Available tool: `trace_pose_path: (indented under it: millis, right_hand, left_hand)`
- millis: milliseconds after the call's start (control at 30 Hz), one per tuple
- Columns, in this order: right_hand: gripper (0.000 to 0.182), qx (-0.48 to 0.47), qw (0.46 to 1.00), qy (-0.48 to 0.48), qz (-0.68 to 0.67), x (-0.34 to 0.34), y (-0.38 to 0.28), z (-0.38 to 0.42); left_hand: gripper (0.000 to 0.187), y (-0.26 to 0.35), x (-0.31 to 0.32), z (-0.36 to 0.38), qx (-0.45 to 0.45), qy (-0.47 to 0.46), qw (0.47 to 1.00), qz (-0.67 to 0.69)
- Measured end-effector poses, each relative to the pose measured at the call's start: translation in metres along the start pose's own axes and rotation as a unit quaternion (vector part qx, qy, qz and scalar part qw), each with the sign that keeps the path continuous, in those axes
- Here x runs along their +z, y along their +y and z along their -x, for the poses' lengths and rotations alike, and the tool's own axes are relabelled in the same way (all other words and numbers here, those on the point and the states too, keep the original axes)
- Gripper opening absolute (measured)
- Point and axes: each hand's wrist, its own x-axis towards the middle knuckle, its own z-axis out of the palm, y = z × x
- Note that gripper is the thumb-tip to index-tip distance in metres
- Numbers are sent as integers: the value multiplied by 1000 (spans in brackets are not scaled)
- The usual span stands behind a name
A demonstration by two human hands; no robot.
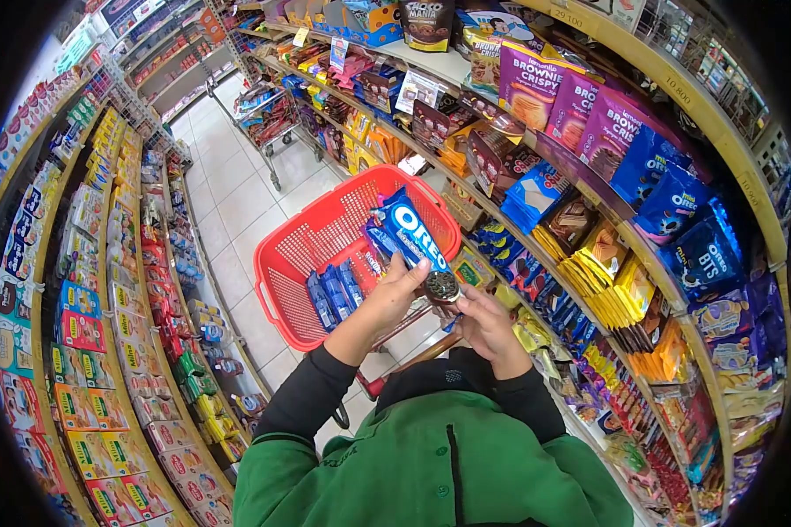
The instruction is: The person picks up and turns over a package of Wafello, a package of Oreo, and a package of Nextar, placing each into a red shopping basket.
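Observation:
A blue Oreo pack (408, 221) is held up over the red basket (277, 255), tilted, its lettering facing up. My left hand (394, 294) has its fingers closed round the lower left side of the pack. At the pack's lower right end, by the dark cookie picture, my right hand (486, 323) pinches the edge. Inside the basket, several blue packs (335, 294) lie side by side at the lower left. More blue packaging shows just behind the held pack, partly hidden by it.
Shelves of snacks (589, 255) curve along the right, close to the basket. Boxed goods fill the shelves (105, 351) on the left. A metal cart (268, 114) with goods stands farther up the tiled aisle (228, 180).

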Motion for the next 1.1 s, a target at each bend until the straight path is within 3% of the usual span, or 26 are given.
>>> trace_pose_path:
  millis: [267,367,567,867,967,1100]
  right_hand:
    - [41,-21,999,24,-23,-32,-2,11]
    - [34,-37,997,36,-55,-26,-10,17]
    - [36,-58,998,28,-20,-28,-13,23]
    - [36,-17,1000,0,-8,-38,-10,27]
    - [34,-17,1000,7,-9,-38,-10,29]
    - [35,-7,998,26,51,-43,-15,38]
  left_hand:
    - [54,4,-1,0,-65,-46,997,1]
    - [56,0,-1,0,-78,-50,995,-20]
    - [66,-1,0,-1,-74,-117,990,38]
    - [75,7,11,3,-101,-82,991,46]
    - [75,2,6,1,-121,-110,986,25]
    - [67,0,3,1,-126,-40,990,52]
